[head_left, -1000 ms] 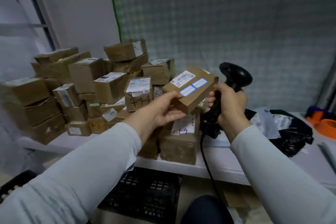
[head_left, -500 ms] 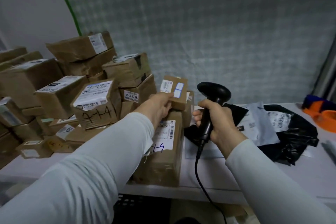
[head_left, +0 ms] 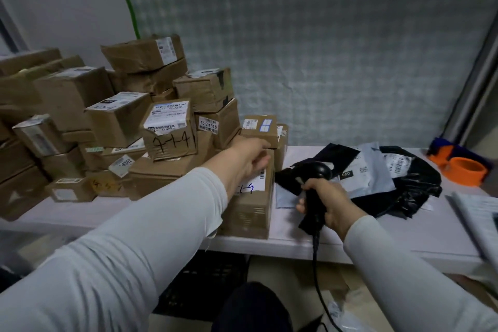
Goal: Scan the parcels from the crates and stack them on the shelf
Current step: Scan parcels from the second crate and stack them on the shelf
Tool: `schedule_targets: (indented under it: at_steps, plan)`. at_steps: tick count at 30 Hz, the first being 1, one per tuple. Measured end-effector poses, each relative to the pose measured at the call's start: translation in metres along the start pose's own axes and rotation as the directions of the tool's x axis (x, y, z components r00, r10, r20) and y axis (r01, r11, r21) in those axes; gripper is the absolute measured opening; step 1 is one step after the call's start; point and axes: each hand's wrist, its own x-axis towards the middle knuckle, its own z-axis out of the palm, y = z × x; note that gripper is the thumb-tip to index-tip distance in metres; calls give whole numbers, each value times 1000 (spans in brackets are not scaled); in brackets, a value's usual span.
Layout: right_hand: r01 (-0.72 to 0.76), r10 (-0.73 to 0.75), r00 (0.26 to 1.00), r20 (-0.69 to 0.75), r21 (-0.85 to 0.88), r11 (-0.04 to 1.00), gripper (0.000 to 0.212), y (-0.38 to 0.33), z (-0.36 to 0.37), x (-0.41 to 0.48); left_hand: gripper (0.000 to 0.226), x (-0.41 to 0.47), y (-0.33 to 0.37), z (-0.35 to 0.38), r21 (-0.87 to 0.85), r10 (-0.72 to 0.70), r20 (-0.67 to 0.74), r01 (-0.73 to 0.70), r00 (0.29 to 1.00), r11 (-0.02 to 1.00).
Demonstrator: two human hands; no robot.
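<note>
A small brown parcel (head_left: 259, 130) with a white label and a blue-edged label sits on top of the cardboard stack (head_left: 161, 127) on the white shelf (head_left: 404, 240). My left hand (head_left: 249, 155) reaches out to it, fingers curled against its near lower edge, above a bigger box (head_left: 249, 210) marked in blue pen. My right hand (head_left: 327, 206) grips the handle of a black barcode scanner (head_left: 318, 172), held low over the shelf just right of that box. Its cable hangs down past the shelf edge.
Black and grey plastic mailer bags (head_left: 377, 172) lie on the shelf to the right. An orange tape roll (head_left: 466, 170) stands at the far right, papers (head_left: 482, 215) near the right edge. A black crate (head_left: 204, 286) sits under the shelf.
My left hand has carried the small parcel away from the scanner and set it on the stack. My right hand has lowered the scanner toward the shelf.
</note>
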Motion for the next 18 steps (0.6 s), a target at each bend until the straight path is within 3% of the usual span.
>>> schedule_targets:
  at_steps: [4,7,9,13,15,18]
  plan:
    - [77,-103,994,-46,-387,919,20,28,1,16,14,-12,-4,1,75,55,8,-56,998,996]
    - [156,-224,971,-80,-497,854,25,37,9,30,8,-12,-6,7,128,114,15,-115,993,985]
    - [195,-277,953,-123,-450,871,27,36,11,39,16,-9,-8,14,185,139,21,-140,990,973]
    - [209,-217,960,-176,-61,976,25,16,4,54,14,-1,-14,34,248,164,69,-176,984,953]
    - [235,-246,949,-198,-79,969,27,6,-5,67,11,2,-16,45,266,173,107,-196,979,944]
    - [255,-302,926,-226,-212,943,13,-13,-17,74,18,8,-18,57,316,194,153,-234,969,919]
